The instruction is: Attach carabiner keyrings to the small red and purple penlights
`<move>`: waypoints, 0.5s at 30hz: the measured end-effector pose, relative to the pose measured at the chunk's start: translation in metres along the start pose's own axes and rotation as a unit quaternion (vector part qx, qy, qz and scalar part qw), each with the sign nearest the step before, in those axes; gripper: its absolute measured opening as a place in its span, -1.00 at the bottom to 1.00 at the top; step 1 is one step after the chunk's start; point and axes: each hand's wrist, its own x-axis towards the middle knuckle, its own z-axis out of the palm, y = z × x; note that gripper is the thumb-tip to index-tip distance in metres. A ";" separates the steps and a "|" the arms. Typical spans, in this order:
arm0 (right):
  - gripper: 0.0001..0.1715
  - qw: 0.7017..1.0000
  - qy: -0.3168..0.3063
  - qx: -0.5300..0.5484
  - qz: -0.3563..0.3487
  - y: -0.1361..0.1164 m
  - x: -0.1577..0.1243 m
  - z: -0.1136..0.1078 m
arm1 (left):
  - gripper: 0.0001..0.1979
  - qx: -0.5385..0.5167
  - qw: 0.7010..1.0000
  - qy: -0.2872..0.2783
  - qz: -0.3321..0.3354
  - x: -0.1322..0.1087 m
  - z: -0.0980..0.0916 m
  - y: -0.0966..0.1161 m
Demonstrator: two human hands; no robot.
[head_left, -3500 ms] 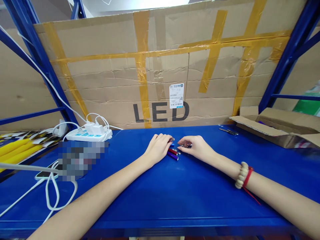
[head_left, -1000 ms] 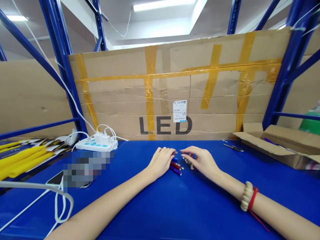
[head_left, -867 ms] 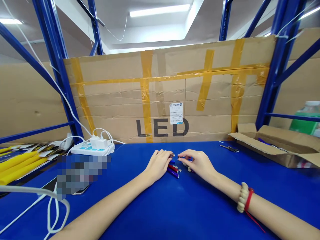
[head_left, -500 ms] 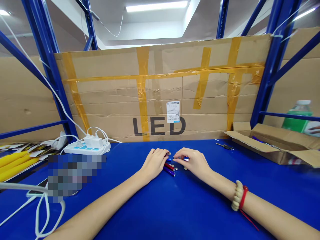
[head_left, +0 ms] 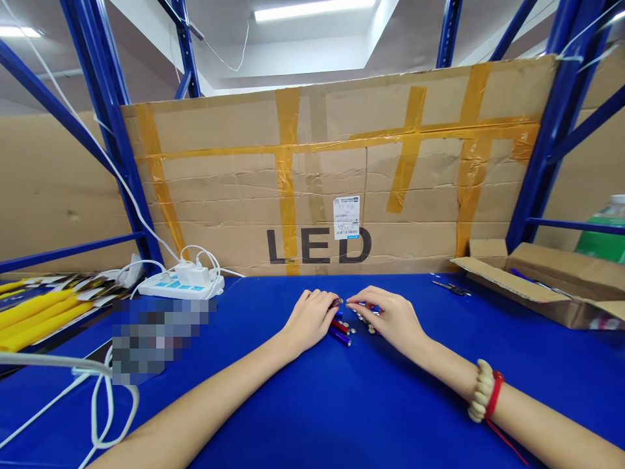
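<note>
My left hand [head_left: 310,319] is closed around a small dark metal tube [head_left: 337,302], whose silvery end points right towards my other hand. My right hand [head_left: 393,319] pinches thumb and forefinger together close to that end; whatever is between the fingertips is too small to make out. Beside my left fingers lie a red tube [head_left: 340,327] and a purple-blue tube [head_left: 340,337], with part of a blue one [head_left: 338,314] behind. Several small silvery discs [head_left: 372,329] are scattered under my right hand. Another blue shiny piece [head_left: 375,309] shows behind its fingers.
Keys [head_left: 452,288] lie back right, near an open cardboard box [head_left: 551,293] with a pen-like item inside. A white power strip [head_left: 168,284] with cables stands back left, beside yellow-handled items [head_left: 53,316]. A tall cardboard sheet [head_left: 234,195] closes off the back.
The view has turned slightly left, so things sit further right. My right thumb and forefinger have risen and come together by the tube's end. More discs show beneath that hand.
</note>
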 end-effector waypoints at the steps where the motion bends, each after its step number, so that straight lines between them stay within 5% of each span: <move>1: -0.80 1.000 0.003 -0.001 0.001 0.000 0.000 0.000 | -0.81 0.000 1.000 0.002 0.001 0.000 0.001 0.000; 15: -0.83 0.998 0.037 0.039 -0.037 -0.003 0.002 -0.005 | -0.80 -0.011 1.000 0.013 0.019 0.000 -0.004 0.002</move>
